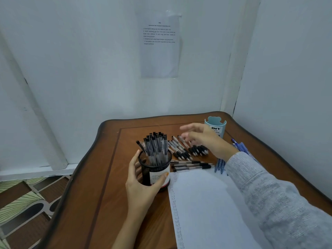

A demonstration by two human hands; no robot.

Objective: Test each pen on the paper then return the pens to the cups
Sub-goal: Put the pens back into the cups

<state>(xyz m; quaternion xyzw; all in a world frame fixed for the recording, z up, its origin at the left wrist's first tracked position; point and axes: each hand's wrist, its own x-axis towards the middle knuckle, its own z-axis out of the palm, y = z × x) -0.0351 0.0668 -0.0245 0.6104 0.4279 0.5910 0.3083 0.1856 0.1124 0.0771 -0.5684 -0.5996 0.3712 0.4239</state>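
Now left hand (142,186) grips cup (157,177); right hand (204,141), fingers loose and spread, should gather pens (181,152) tips aligned.

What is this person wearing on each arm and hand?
The right arm has a light grey knitted sleeve reaching the wrist. The left forearm is unsleeved where visible. Left hand and right hand are bare: no gloves, rings or watch.
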